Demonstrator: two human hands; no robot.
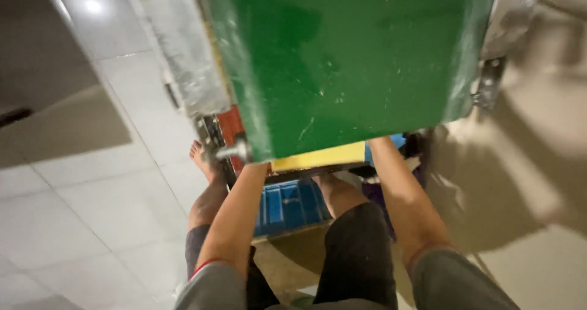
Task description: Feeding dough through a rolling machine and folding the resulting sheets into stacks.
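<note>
Head view: both hands are hidden. The 2 forearms run up and away from the camera and vanish under the near edge of a large green panel (354, 59), so whether the fingers are spread, curled or gripping anything there cannot be told. The left forearm (235, 218) rises from a grey sleeve with a red hem and disappears at the panel's lower left corner, just beside a small metal fitting (234, 150). The right forearm (403, 200) goes up from the other grey sleeve and is cut off by the panel's lower edge, near a strip of yellow (318, 157) that shows beneath it.

The green panel fills the upper middle of the picture, tilted, scratched and flecked, with pale metal framing (183, 47) along its left side; its top is out of frame. Motion blur softens the right side, where a metal bracket (489, 81) is only roughly readable.

Below the panel, between the arms, a blue ribbed crate (290, 203) is partly covered by a knee in dark shorts. A bare foot (202, 160) rests on the white tiled floor (92, 194) at left.
</note>
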